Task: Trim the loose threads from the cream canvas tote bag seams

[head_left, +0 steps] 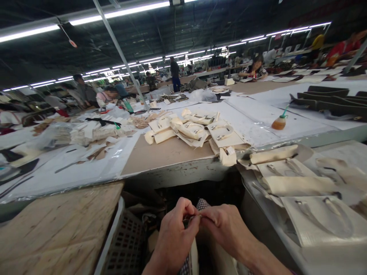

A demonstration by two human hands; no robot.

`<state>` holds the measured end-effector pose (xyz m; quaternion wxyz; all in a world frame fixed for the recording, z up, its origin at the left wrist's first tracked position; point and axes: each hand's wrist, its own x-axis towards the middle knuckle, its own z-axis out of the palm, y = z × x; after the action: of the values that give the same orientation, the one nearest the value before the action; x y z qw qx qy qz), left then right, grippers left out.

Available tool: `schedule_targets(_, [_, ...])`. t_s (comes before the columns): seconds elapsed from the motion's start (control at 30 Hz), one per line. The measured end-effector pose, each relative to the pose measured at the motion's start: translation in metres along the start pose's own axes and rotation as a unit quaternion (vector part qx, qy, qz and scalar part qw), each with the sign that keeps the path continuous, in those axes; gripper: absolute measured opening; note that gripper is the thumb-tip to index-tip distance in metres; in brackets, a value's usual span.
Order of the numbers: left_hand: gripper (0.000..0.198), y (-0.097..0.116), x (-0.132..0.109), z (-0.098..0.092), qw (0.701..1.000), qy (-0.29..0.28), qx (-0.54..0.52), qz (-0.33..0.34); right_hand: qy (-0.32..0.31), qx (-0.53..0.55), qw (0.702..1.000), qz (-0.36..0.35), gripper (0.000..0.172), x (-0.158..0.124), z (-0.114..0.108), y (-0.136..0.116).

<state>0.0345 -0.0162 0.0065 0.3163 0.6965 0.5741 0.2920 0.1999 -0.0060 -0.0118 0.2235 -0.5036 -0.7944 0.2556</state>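
Pinching, seemingly, an edge of the cream bag (220, 258): my left grip (175, 231) and right grip (223, 225) closed, fingertips meeting. Bag just below, between both, long axis apparently near-to-far; neither nearer.

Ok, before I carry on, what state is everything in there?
Left hand: thumb and fingers pinched together.
Right hand: pinched, fingertips meeting the left's.
Cream piece with checked fabric: at the hands, partly hidden by them.
Heaped cream bags: overlapping, handles on.
Cream bags on the right: lying flat, overlapping.
Amber bottle: upright, liquid inside.
Basket: open-topped, partly in view.
Ceiling lights: lit.
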Motion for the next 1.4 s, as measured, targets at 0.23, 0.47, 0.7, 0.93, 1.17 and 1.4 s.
schedule_targets(0.23, [0.073,-0.012,-0.04,0.013,0.993,0.044,-0.097,-0.049,0.0,-0.024,1.0,0.004,0.022,0.002,0.005,-0.001])
schedule_targets(0.47, [0.031,-0.018,-0.048,-0.004,0.992,-0.021,-0.106,-0.068,-0.016,-0.016,1.0,-0.005,0.022,0.002,0.004,0.005])
schedule_targets(0.7, [0.032,-0.026,-0.048,-0.021,0.999,-0.04,-0.009,0.025,-0.059,-0.025,0.997,-0.051,0.025,0.004,-0.004,0.011])
schedule_targets(0.93, [0.027,-0.027,-0.038,-0.021,0.967,-0.062,0.231,0.089,-0.066,-0.04,0.994,-0.081,0.023,0.009,-0.002,0.007])
schedule_targets(1.17, [0.02,-0.02,-0.036,-0.008,0.874,-0.035,0.463,0.14,-0.052,-0.051,0.995,-0.072,0.023,0.011,0.001,0.006])
schedule_targets(1.4, [0.022,-0.004,-0.023,-0.013,0.85,-0.02,0.483,0.21,-0.04,-0.061,0.995,-0.069,0.026,0.009,0.003,0.005])
